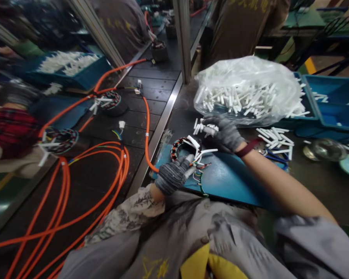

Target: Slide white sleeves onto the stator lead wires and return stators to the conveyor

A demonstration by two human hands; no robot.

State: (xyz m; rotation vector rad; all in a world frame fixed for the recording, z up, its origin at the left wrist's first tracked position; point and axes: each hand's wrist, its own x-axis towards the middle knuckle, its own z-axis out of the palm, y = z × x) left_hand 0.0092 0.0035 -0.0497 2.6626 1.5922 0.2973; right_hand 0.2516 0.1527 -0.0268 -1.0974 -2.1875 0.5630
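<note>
A round motor stator with copper windings and white insulating strips poking out lies on a blue mat. My left hand, in a dark knit glove, rests against the stator's near side, fingers curled on its wires and a white strip. My right hand, in a grey glove, reaches beyond the stator and is closed on a few white strips from a small loose pile. A clear plastic bag stuffed with the same white strips sits right behind that hand.
A dark conveyor on the left carries more stators with long orange cables. Blue bins stand at right, a metal dish beside them. An upright metal post rises ahead. Other people sit left and stand beyond.
</note>
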